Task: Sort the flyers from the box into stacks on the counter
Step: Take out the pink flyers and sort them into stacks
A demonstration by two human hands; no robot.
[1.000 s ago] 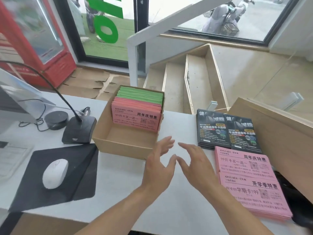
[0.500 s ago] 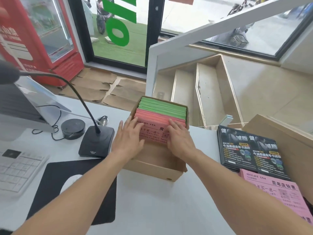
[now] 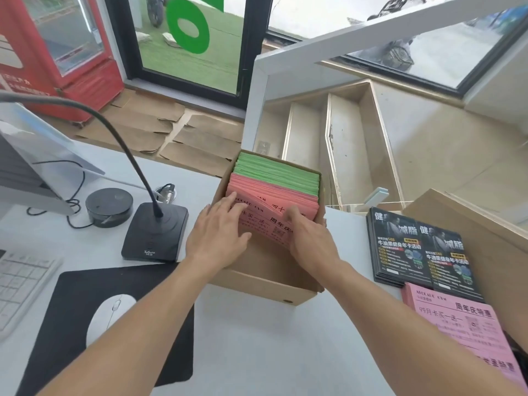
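Note:
A cardboard box stands mid-counter with upright pink flyers in front and green flyers behind. Both my hands are inside it. My left hand lies with fairly straight fingers on the face of the front pink flyers, fingertips at their top edge. My right hand curls round the right side of the front pink flyers, which lean forward from the rest. On the counter to the right lie two black flyer stacks and, nearer me, a pink flyer stack.
Left of the box stand a gooseneck microphone base, a round black puck, a white mouse on a black mat, a keyboard and a monitor. A large brown carton sits at far right.
Both hands went from hovering over the counter into the box and onto the pink flyers. The front pink flyers now tip forward away from the pack.

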